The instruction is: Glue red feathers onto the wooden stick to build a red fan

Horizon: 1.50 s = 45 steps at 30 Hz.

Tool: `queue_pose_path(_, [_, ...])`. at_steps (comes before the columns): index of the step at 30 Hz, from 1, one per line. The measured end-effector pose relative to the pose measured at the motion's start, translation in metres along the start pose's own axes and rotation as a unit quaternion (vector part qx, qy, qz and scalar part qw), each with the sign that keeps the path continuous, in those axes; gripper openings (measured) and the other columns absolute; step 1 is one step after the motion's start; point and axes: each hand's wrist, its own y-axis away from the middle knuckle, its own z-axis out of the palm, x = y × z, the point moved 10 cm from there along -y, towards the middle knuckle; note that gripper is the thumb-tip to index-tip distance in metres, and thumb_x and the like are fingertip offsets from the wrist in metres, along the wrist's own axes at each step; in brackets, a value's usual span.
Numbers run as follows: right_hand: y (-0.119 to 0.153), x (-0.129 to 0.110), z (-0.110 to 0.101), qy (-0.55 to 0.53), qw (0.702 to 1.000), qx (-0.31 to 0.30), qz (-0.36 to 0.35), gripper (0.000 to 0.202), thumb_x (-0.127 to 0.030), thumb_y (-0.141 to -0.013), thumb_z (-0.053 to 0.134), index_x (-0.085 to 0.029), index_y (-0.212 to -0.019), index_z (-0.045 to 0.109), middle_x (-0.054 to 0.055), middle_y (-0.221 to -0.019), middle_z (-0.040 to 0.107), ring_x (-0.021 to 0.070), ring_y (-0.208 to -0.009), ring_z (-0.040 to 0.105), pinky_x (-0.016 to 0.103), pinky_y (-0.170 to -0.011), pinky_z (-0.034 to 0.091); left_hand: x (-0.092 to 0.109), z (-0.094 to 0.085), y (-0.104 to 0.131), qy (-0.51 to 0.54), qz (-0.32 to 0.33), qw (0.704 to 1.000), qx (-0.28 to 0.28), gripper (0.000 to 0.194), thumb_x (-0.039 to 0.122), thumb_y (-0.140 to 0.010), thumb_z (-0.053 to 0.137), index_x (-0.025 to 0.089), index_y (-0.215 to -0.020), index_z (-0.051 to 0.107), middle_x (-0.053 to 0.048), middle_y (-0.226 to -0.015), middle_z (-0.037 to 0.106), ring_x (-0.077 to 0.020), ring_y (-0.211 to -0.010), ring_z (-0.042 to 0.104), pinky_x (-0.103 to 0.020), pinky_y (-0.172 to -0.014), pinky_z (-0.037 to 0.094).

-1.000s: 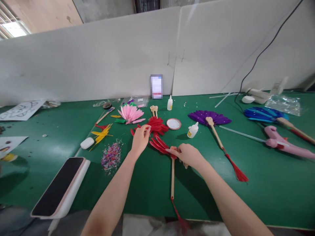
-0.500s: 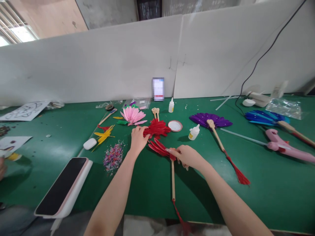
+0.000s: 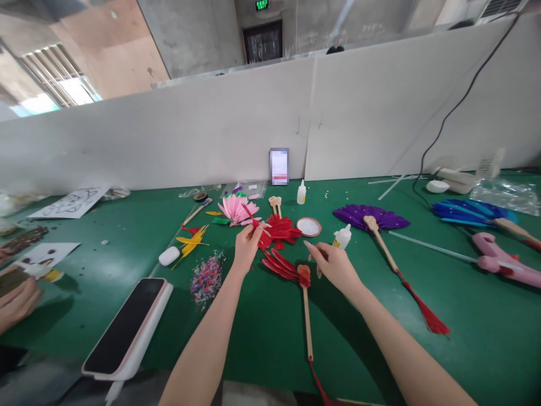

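My left hand [image 3: 248, 245] pinches a red feather [image 3: 247, 212] whose tip points up and to the left. Beside those fingers lies a pile of red feathers [image 3: 282, 230]. Nearer me is a fan with a wooden handle [image 3: 308, 321]; several red feathers [image 3: 279, 265] fan out to the left of its red-coated head [image 3: 304, 274]. Over the table, right of that fan, my right hand [image 3: 336, 265] holds nothing I can see, its index finger stretched out and the others loosely bent. Just behind it stands a white glue bottle [image 3: 343, 234], its lower part hidden.
A small round dish [image 3: 309, 226], a second glue bottle [image 3: 301, 193] and a purple feather fan [image 3: 357, 217] lie around. At right are a pink glue gun [image 3: 499, 259] and a blue fan [image 3: 469, 211]. Left: pink feathers [image 3: 239, 210], colored bits [image 3: 207, 279], a phone [image 3: 127, 327], another person's hand [image 3: 21, 304].
My left hand has lifted a red feather from the pile. My right hand has drawn back from the fan's head toward the right. The view has tilted up slightly.
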Motion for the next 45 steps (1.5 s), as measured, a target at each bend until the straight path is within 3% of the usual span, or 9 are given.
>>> queue_pose_path(5, [0.006,-0.018,0.01,-0.171,0.984,-0.041,-0.011,0.041,-0.058,-0.079,0.046,-0.018,-0.07,0.054,-0.005,-0.041,0.047,0.0114,-0.036,0.05,0.022,-0.041,0.04,0.001,0.033,0.015,0.214,-0.099,0.968,-0.084,0.034,0.044,-0.068,0.064,0.013,-0.082,0.063,0.001,-0.06,0.058,-0.0054,-0.043,0.044,-0.019,-0.041,0.034])
queue_pose_path(9, [0.017,-0.032,0.036,-0.252,0.959,-0.128,-0.02,0.035,-0.051,-0.072,0.059,-0.016,-0.08,0.054,-0.004,-0.052,0.054,0.0104,-0.042,0.053,0.021,-0.041,0.043,0.008,0.059,0.033,0.227,-0.136,0.951,-0.158,0.033,0.041,-0.064,0.068,0.015,-0.085,0.064,0.0,-0.064,0.061,-0.0056,-0.04,0.045,-0.02,-0.039,0.035])
queue_pose_path(13, [0.021,-0.032,0.046,-0.255,0.957,-0.137,-0.012,0.034,-0.05,-0.075,0.056,-0.017,-0.069,0.052,-0.004,-0.049,0.053,0.01,-0.042,0.054,0.021,-0.041,0.045,0.013,0.074,0.044,0.21,-0.139,0.946,-0.205,0.033,0.045,-0.071,0.061,0.014,-0.083,0.065,-0.003,-0.071,0.063,-0.0086,-0.052,0.052,-0.02,-0.047,0.041])
queue_pose_path(27, [0.019,-0.029,0.048,-0.264,0.95,-0.164,-0.006,0.039,-0.055,-0.078,0.049,-0.019,-0.065,0.044,-0.006,-0.043,0.051,0.009,-0.037,0.051,0.02,-0.04,0.041,0.015,0.075,0.042,0.082,-0.079,0.968,-0.222,0.036,0.048,-0.077,0.052,0.016,-0.061,0.052,0.004,-0.046,0.046,-0.0079,-0.041,0.042,-0.022,-0.043,0.033])
queue_pose_path(30, [0.013,-0.021,0.038,-0.229,0.967,-0.115,0.0,0.042,-0.058,-0.08,0.043,-0.019,-0.065,0.044,-0.005,-0.04,0.049,0.0105,-0.035,0.05,0.021,-0.039,0.039,0.012,0.053,0.027,0.021,-0.042,0.984,-0.174,0.038,0.046,-0.083,0.041,0.017,-0.063,0.055,0.001,-0.054,0.053,-0.0088,-0.044,0.046,-0.023,-0.048,0.036])
queue_pose_path(33, [0.007,-0.011,0.013,-0.12,0.993,-0.022,-0.008,0.042,-0.056,-0.083,0.039,-0.02,-0.063,0.044,-0.005,-0.041,0.048,0.0116,-0.035,0.049,0.023,-0.041,0.038,0.013,-0.019,0.003,-0.177,0.053,0.981,0.058,0.031,0.038,-0.083,0.042,0.018,-0.064,0.057,-0.003,-0.069,0.059,-0.0128,-0.061,0.054,-0.025,-0.062,0.041])
queue_pose_path(36, [0.004,-0.007,-0.004,0.07,0.997,0.035,-0.028,0.041,-0.052,-0.085,0.038,-0.021,-0.059,0.043,-0.002,-0.044,0.05,0.0132,-0.04,0.05,0.024,-0.045,0.034,-0.009,-0.06,-0.009,-0.289,0.028,0.946,0.144,0.023,0.04,-0.08,0.048,0.019,-0.088,0.057,-0.003,-0.071,0.058,-0.0187,-0.073,0.057,-0.029,-0.069,0.042])
queue_pose_path(40, [0.001,-0.006,-0.007,0.237,0.969,0.044,-0.05,0.04,-0.049,-0.085,0.041,-0.021,-0.057,0.044,-0.001,-0.048,0.051,0.0153,-0.046,0.05,0.024,-0.044,0.027,-0.034,-0.044,-0.013,-0.353,0.014,0.934,0.059,0.053,0.047,-0.066,0.063,0.017,-0.108,0.05,-0.003,-0.069,0.058,-0.0248,-0.08,0.057,-0.037,-0.078,0.04])
queue_pose_path(45, [-0.002,0.007,-0.005,0.243,0.97,0.025,-0.004,0.029,-0.048,-0.083,0.044,-0.022,-0.075,0.055,-0.001,-0.055,0.057,0.0166,-0.054,0.054,0.022,-0.045,0.028,-0.05,-0.019,-0.008,-0.292,-0.034,0.956,0.005,0.062,0.039,-0.065,0.066,0.018,-0.119,0.043,0.001,-0.065,0.058,-0.0196,-0.07,0.059,-0.031,-0.07,0.043])
